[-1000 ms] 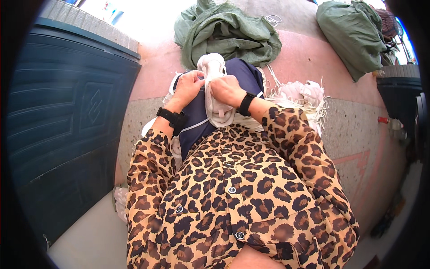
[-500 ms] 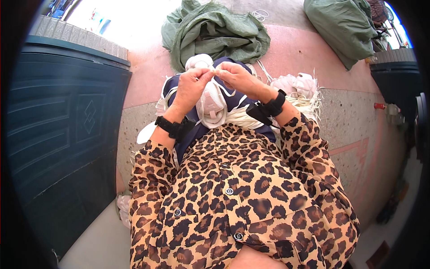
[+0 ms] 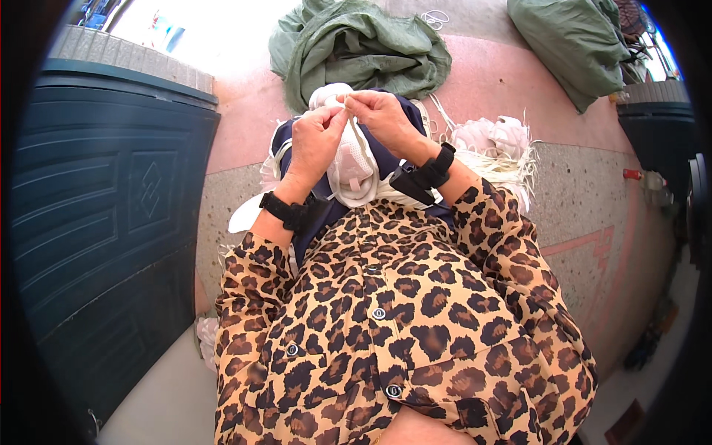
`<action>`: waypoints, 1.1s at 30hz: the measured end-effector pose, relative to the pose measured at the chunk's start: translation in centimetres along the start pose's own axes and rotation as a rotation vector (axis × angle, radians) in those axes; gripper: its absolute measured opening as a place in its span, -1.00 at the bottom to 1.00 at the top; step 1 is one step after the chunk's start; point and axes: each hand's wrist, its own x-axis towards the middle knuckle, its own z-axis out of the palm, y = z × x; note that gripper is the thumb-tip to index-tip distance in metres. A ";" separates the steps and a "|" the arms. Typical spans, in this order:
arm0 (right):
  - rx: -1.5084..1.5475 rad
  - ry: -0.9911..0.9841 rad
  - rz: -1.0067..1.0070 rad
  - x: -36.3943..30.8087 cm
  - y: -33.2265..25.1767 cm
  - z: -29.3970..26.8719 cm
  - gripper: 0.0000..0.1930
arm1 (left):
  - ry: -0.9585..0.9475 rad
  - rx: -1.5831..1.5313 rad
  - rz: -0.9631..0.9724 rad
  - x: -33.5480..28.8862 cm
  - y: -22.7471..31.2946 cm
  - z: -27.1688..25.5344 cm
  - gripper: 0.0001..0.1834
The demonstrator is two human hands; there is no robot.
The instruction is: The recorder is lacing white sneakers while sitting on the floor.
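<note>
On my lap lies a white and pale pink shoe point(image 3: 353, 169), with its rounded end toward me and my hands above its far part. My left hand point(image 3: 317, 142) is closed in a pinch, fingertips pressed on a thin white shoelace. Close against it, my right hand point(image 3: 383, 120) pinches the same shoelace point(image 3: 363, 139), a stretch of which hangs down over the shoe. The tip between the fingers is too small to make out. Dark blue cloth point(image 3: 388, 159) covers my lap under the shoe, and loose cream laces point(image 3: 393, 191) lie across it.
More pale pink shoes point(image 3: 495, 139) and a bundle of white laces point(image 3: 515, 169) are to the right. A crumpled green sack point(image 3: 363, 55) lies ahead, and a full green sack point(image 3: 572, 48) stands far right. At left is a dark blue panelled door point(image 3: 111, 200).
My right hand has shifted left and slightly up, its fingers now above the left fingertips. Its forearm has swung inward. The shoe has stayed on my lap.
</note>
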 end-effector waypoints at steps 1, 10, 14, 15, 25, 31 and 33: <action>-0.025 -0.019 0.005 0.0 0.0 -0.2 -0.77 | -0.003 -0.001 -0.002 0.1 0.1 -0.1 -0.76; 0.036 -0.165 -0.095 -0.6 -4.7 0.6 -0.80 | -0.340 0.471 -0.009 3.2 -8.3 -3.1 -0.70; -0.126 -0.155 -0.411 0.5 -10.2 0.2 -0.80 | -0.586 0.309 -0.193 4.5 -7.2 -3.4 -0.72; -0.204 -0.134 -0.459 0.6 -12.1 0.0 -0.81 | -0.616 0.284 -0.213 4.8 -7.3 -3.5 -0.70; 0.086 -0.275 -0.742 -2.5 -24.3 -5.0 -0.79 | -0.606 -0.014 -0.400 6.2 -6.9 -3.5 -0.68; -0.004 -0.167 -0.742 -3.7 -26.2 -8.7 -0.79 | -0.538 0.351 0.035 7.0 -6.1 -1.0 -0.58; -0.034 -0.133 -0.742 -4.1 -26.8 -9.8 -0.79 | -0.480 0.500 0.337 6.9 -6.5 0.5 -0.58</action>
